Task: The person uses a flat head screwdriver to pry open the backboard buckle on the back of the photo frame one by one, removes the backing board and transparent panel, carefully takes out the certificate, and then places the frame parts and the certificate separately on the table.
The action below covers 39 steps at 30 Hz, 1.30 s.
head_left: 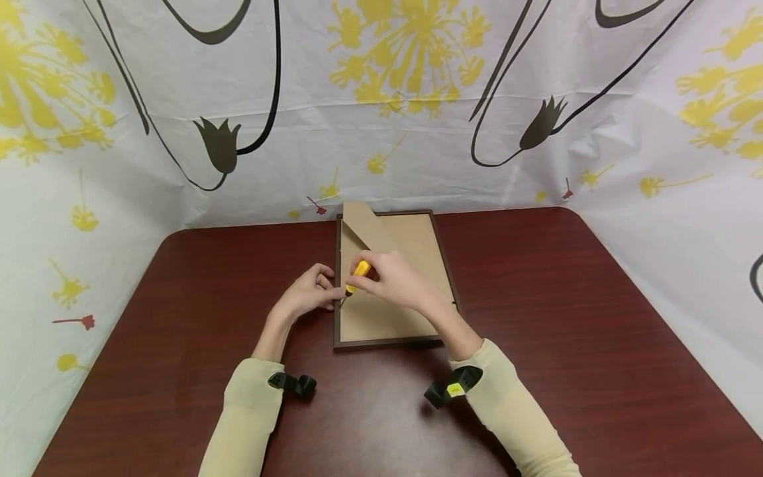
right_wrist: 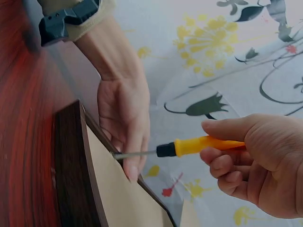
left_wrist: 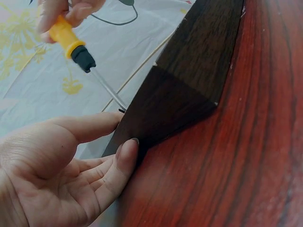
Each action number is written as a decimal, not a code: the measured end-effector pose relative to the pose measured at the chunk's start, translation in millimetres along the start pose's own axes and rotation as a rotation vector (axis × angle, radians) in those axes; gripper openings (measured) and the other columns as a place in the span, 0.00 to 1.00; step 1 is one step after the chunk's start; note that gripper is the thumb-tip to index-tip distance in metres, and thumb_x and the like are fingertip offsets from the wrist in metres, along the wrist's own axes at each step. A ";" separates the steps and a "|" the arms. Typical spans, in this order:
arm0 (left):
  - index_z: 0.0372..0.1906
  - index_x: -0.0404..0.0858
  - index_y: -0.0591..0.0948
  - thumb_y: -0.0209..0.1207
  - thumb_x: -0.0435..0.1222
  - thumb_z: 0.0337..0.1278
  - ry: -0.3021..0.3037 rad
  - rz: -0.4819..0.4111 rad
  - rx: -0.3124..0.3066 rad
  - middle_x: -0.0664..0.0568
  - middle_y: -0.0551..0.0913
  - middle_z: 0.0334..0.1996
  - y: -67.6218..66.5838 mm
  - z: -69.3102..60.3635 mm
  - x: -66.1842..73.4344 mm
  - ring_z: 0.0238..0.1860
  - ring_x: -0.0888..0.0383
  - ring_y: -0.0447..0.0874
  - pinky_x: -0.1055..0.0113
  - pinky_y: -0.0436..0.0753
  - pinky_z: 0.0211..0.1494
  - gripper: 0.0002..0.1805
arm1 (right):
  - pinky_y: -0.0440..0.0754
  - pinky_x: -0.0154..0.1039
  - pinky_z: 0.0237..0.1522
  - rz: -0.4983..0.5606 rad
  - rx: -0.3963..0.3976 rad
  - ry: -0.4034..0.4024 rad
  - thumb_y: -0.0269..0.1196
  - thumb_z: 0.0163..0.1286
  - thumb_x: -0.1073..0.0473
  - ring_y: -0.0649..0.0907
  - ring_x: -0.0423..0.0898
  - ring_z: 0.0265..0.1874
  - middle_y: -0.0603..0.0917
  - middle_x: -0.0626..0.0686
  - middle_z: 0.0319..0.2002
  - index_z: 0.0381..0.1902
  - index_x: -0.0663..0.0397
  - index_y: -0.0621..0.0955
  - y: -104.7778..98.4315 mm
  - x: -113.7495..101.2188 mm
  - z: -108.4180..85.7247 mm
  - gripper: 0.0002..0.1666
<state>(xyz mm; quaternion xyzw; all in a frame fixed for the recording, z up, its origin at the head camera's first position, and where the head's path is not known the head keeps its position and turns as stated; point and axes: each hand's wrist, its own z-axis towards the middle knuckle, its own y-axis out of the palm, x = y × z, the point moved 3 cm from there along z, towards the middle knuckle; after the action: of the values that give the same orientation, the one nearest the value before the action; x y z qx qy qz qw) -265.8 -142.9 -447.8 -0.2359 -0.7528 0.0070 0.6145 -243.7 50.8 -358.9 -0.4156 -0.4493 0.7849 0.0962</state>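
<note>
A picture frame (head_left: 381, 343) with dark wood-look sides lies face down, its tan backing board (head_left: 393, 321) upward. My right hand (head_left: 393, 278) pinches the handle of a yellow screwdriver (right_wrist: 189, 146) between thumb and fingers. Its metal shaft slants down to a small dark tab (left_wrist: 121, 110) at the frame's left inner edge. At that same edge, my left hand (head_left: 306, 290) grips the frame, thumb over the rim beside the screwdriver tip and fingers against the outer side. In the head view the tip is small and partly hidden by the left thumb.
A folded tan cardboard piece (head_left: 360, 222) stands up from the frame's far left corner. The frame rests on a reddish-brown table (head_left: 536, 298), near its back edge. Behind hangs a white patterned cloth (head_left: 381, 146). Each forearm wears a dark wrist camera (head_left: 292, 384).
</note>
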 end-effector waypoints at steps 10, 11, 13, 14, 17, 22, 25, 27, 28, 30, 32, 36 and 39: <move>0.63 0.31 0.68 0.69 0.37 0.61 -0.006 0.012 0.018 0.42 0.76 0.38 0.8 -0.4 -0.3 0.32 0.52 0.85 0.60 0.86 0.41 0.31 | 0.74 0.31 0.29 -0.056 -0.141 0.017 0.71 0.68 0.55 0.75 0.35 0.23 0.85 0.45 0.31 0.40 0.57 0.87 -9.2 17.9 -16.1 0.10; 0.62 0.31 0.67 0.69 0.38 0.61 -0.004 0.018 0.019 0.42 0.76 0.38 0.9 -0.2 -0.8 0.32 0.53 0.85 0.60 0.86 0.41 0.32 | 0.74 0.31 0.29 -0.063 -0.156 0.018 0.70 0.68 0.55 0.75 0.35 0.23 0.85 0.45 0.31 0.41 0.57 0.87 -9.3 19.6 -17.7 0.10; 0.62 0.30 0.67 0.69 0.38 0.61 -0.001 0.031 0.026 0.43 0.76 0.37 1.3 0.0 -1.5 0.31 0.53 0.85 0.60 0.86 0.41 0.32 | 0.73 0.31 0.29 -0.065 -0.178 0.025 0.69 0.70 0.56 0.74 0.36 0.23 0.85 0.45 0.32 0.41 0.58 0.87 -9.8 22.9 -20.9 0.10; 0.62 0.30 0.68 0.69 0.39 0.61 0.001 0.037 0.028 0.43 0.76 0.38 1.4 0.1 -1.7 0.31 0.53 0.86 0.60 0.86 0.41 0.32 | 0.73 0.31 0.29 -0.063 -0.183 0.033 0.68 0.70 0.56 0.74 0.36 0.23 0.85 0.45 0.33 0.42 0.57 0.87 -10.3 24.9 -22.6 0.10; 0.62 0.30 0.68 0.69 0.39 0.61 0.002 0.047 0.036 0.43 0.76 0.38 2.0 -0.7 -1.2 0.31 0.53 0.86 0.60 0.86 0.41 0.31 | 0.73 0.33 0.29 -0.052 -0.183 0.042 0.67 0.72 0.56 0.73 0.37 0.23 0.84 0.45 0.33 0.42 0.56 0.86 -12.4 31.0 -27.6 0.09; 0.62 0.30 0.68 0.69 0.38 0.62 0.005 0.043 0.037 0.43 0.76 0.38 1.9 -2.7 1.1 0.30 0.53 0.85 0.58 0.86 0.42 0.31 | 0.74 0.35 0.33 -0.016 -0.143 0.046 0.67 0.72 0.56 0.76 0.39 0.27 0.85 0.43 0.34 0.42 0.52 0.86 -15.5 45.7 -36.6 0.07; 0.62 0.30 0.68 0.68 0.38 0.62 0.005 0.044 0.037 0.43 0.76 0.37 1.5 -2.8 1.6 0.30 0.54 0.85 0.59 0.86 0.42 0.31 | 0.73 0.36 0.33 0.002 -0.109 0.059 0.67 0.72 0.54 0.75 0.39 0.28 0.84 0.42 0.34 0.43 0.50 0.87 -16.9 56.7 -43.0 0.07; 0.62 0.30 0.68 0.68 0.38 0.62 0.004 0.046 0.040 0.43 0.76 0.37 1.4 -2.3 1.6 0.29 0.54 0.85 0.59 0.86 0.42 0.30 | 0.73 0.36 0.32 0.016 -0.086 0.071 0.67 0.72 0.53 0.74 0.40 0.26 0.83 0.42 0.32 0.43 0.48 0.86 -18.0 64.3 -47.6 0.08; 0.62 0.30 0.68 0.69 0.38 0.62 0.004 0.046 0.041 0.43 0.76 0.37 1.4 -2.1 1.5 0.29 0.54 0.85 0.59 0.86 0.42 0.30 | 0.72 0.36 0.31 0.026 -0.075 0.079 0.67 0.72 0.52 0.73 0.40 0.26 0.82 0.42 0.31 0.43 0.47 0.86 -18.5 67.8 -50.0 0.07; 0.62 0.30 0.68 0.69 0.38 0.62 0.004 0.048 0.044 0.43 0.76 0.38 1.5 -1.8 1.5 0.29 0.53 0.85 0.59 0.86 0.41 0.30 | 0.72 0.36 0.30 0.042 -0.055 0.091 0.67 0.71 0.51 0.73 0.40 0.25 0.80 0.41 0.29 0.42 0.45 0.86 -19.5 73.9 -54.3 0.07; 0.62 0.30 0.68 0.68 0.39 0.63 0.005 0.065 0.048 0.42 0.76 0.39 1.7 -1.7 1.9 0.29 0.53 0.85 0.59 0.86 0.41 0.30 | 0.72 0.36 0.29 0.071 -0.040 0.110 0.68 0.71 0.50 0.73 0.40 0.24 0.79 0.41 0.26 0.42 0.44 0.86 -20.6 78.6 -58.9 0.07; 0.61 0.30 0.69 0.66 0.40 0.65 0.009 0.097 0.066 0.41 0.77 0.40 2.6 -1.8 3.5 0.28 0.53 0.85 0.59 0.86 0.39 0.28 | 0.73 0.35 0.28 0.106 -0.033 0.147 0.67 0.71 0.48 0.75 0.40 0.23 0.78 0.42 0.26 0.43 0.43 0.86 -19.7 86.8 -67.8 0.09; 0.60 0.29 0.71 0.64 0.40 0.67 0.027 0.136 0.095 0.41 0.79 0.38 4.3 -1.0 5.1 0.26 0.54 0.85 0.58 0.86 0.39 0.25 | 0.74 0.36 0.28 0.116 -0.029 0.176 0.66 0.72 0.48 0.75 0.41 0.23 0.78 0.43 0.25 0.45 0.44 0.86 -18.2 92.9 -74.3 0.10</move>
<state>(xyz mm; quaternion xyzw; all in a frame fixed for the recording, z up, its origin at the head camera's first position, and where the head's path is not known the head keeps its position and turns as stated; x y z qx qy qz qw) -264.1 -137.5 -444.2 -0.2571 -0.7256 0.0816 0.6331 -251.9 156.5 -415.8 -0.5094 -0.4255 0.7433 0.0837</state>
